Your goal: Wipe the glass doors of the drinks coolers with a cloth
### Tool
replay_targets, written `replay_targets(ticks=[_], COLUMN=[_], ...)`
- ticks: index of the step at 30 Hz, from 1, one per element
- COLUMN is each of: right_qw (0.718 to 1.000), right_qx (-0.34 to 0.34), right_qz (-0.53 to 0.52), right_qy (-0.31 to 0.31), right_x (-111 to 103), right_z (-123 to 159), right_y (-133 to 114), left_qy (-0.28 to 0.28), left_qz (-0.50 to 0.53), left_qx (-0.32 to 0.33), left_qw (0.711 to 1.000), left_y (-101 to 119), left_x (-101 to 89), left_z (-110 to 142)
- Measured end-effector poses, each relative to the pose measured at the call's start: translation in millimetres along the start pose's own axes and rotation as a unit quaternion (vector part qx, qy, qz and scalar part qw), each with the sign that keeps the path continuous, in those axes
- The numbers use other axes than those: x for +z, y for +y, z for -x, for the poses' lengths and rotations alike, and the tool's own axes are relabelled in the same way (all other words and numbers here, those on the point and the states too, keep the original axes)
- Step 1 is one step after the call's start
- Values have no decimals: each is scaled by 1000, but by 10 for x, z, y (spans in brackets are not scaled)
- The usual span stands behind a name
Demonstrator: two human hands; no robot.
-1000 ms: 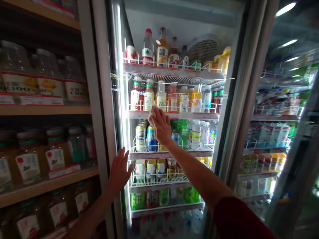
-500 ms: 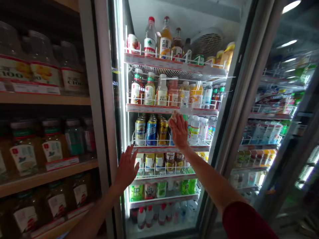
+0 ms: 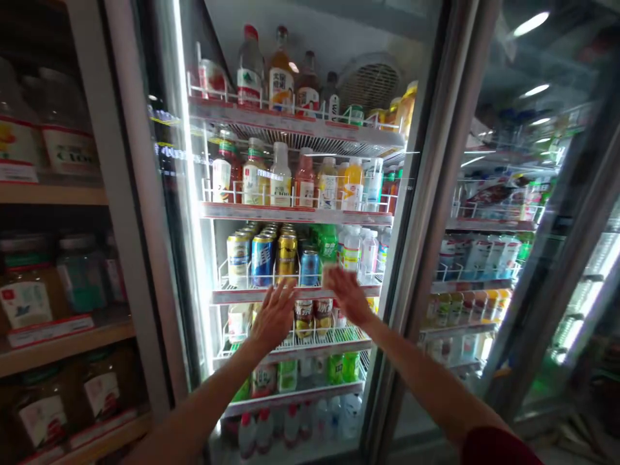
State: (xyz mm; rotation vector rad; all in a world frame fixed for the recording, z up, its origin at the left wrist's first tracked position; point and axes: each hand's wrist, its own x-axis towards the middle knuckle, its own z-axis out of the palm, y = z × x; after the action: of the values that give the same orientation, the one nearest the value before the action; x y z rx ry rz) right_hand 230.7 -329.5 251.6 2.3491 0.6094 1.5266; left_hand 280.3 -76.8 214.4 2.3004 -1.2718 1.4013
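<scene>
Before me is a tall glass-door drinks fridge; its glass door (image 3: pixel 300 58) shows reflections. My left hand (image 3: pixel 274 316) is raised in front of the shelf of cans, fingers stretched out and nothing in it; I cannot tell whether it touches the glass. Just to its right, my right hand (image 3: pixel 349 297) is blurred and lies over a pale, crumpled cloth (image 3: pixel 329 274) at the level of the same shelf edge. Behind the glass, near the hands, stand a blue can (image 3: pixel 262 259), a gold can (image 3: pixel 287 256) and green bottles (image 3: pixel 328 244).
At left, a wooden shelf (image 3: pixel 58 194) holds juice bottles. A metal door frame (image 3: pixel 440 174) divides this door from another lit fridge (image 3: pixel 479 226) at right. Several rows of bottles and cans fill the wire shelves inside.
My right hand has moved down with the cloth, from the bottle shelf's edge to the can shelf's edge. My left hand has moved right, nearer to it. The view has shifted right.
</scene>
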Motion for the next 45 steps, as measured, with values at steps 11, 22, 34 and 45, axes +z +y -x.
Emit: replay_targets(ticks=[11, 22, 34, 45], right_qw=[994, 992, 994, 991], right_qx=[84, 94, 37, -68], right_qz=[4, -34, -88, -112], right_qy=[74, 80, 59, 15], right_x=[-44, 99, 300, 699], right_z=[467, 96, -627, -1025], right_y=[577, 370, -329, -1292], left_qy=[-37, -76, -105, -116], left_qz=[-31, -93, -151, -160], left_qx=[-10, -82, -201, -216], left_qw=[999, 989, 962, 956], left_y=[469, 488, -6, -613], left_x=[434, 336, -83, -290], left_z=[169, 460, 901, 1577])
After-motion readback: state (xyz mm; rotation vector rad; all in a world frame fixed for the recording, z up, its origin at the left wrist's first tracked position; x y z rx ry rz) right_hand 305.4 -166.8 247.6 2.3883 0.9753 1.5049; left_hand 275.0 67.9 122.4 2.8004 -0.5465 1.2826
